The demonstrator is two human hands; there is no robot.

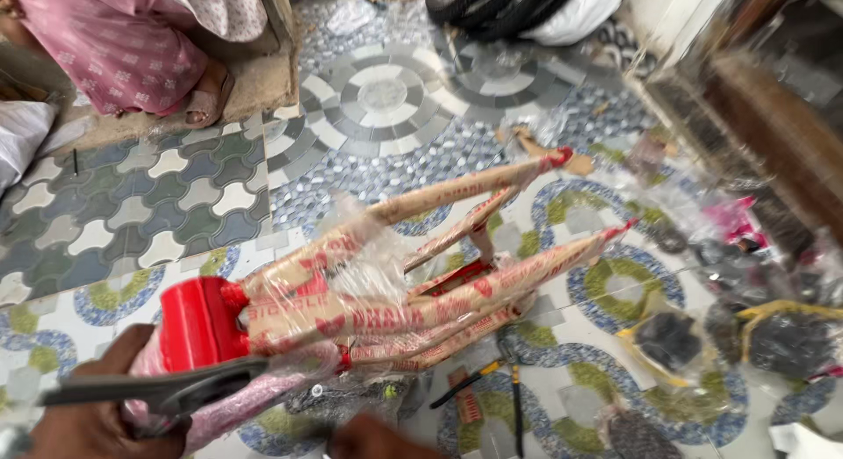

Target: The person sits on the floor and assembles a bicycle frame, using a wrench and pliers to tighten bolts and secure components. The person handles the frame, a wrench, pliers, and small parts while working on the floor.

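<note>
A red bicycle frame point(202, 323), wrapped in brown printed paper point(457, 297) and clear plastic, lies across the patterned floor tiles. Its tubes point up and to the right. My left hand point(92, 411) is at the bottom left, closed around dark metal scissors point(167, 389). The blades lie against the wrapping at the frame's red end. Only a small part of my right hand point(373, 437) shows at the bottom edge, below the frame. Its fingers are out of sight.
Another person in pink clothes point(114, 46) sits on a step at the top left, one foot point(206, 99) on the ledge. Tyres point(492, 7) lie at the top. Plastic bags of dark parts point(773, 336) crowd the right. A hand tool point(514, 389) lies on the tiles.
</note>
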